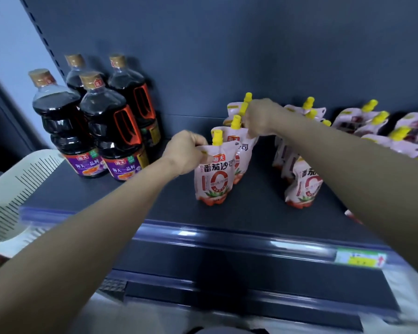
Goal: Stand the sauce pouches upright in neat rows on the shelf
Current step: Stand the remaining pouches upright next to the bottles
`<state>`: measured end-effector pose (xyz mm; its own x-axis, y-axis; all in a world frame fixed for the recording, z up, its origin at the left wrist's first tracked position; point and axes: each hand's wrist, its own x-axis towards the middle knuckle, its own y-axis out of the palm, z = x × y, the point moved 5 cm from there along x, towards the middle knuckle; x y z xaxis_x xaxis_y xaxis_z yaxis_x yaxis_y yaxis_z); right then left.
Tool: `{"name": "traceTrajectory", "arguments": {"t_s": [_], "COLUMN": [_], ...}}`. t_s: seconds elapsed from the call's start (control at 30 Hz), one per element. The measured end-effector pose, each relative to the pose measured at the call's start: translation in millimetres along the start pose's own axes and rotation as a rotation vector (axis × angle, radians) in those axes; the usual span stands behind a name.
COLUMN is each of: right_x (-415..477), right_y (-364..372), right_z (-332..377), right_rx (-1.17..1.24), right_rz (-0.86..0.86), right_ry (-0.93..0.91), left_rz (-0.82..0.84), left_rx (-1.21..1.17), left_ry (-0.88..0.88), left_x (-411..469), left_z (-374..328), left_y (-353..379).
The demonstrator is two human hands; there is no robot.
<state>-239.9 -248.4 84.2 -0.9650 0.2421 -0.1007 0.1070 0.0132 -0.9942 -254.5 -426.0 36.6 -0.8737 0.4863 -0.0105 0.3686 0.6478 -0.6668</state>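
Head view: left hand (187, 150) pinched on top left corner of front pouch (215, 175), upright near shelf (121, 201) front edge. Right hand (260, 120) closed on top of second pouch (243, 150) just behind, in same row; exact finger hold blurred, likely a pinch. Second upright row (302, 182) to the right. Further pouches (377, 127) lying flat at far right, not yet stood. Dark bottles (101, 126) at left, well apart.

Risk: soft bases. Uneven release or sideways tug likely to topple front pouch, knocking its row down.
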Motion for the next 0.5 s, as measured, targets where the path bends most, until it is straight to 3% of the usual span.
{"name": "traceTrajectory", "arguments": {"t_s": [0.27,0.5], "right_x": [-29,-56], "right_y": [-7,-13], "right_z": [-6,-4], "right_rx": [0.086,0.175], "right_rz": [-0.078,-0.174], "right_ry": [0.074,0.093], "left_rz": [0.061,0.118], "left_rx": [-0.087,0.019], "left_ry": [0.104,0.213], "left_x": [-8,-14], "left_z": [-18,-30], "left_y": [16,16]}}
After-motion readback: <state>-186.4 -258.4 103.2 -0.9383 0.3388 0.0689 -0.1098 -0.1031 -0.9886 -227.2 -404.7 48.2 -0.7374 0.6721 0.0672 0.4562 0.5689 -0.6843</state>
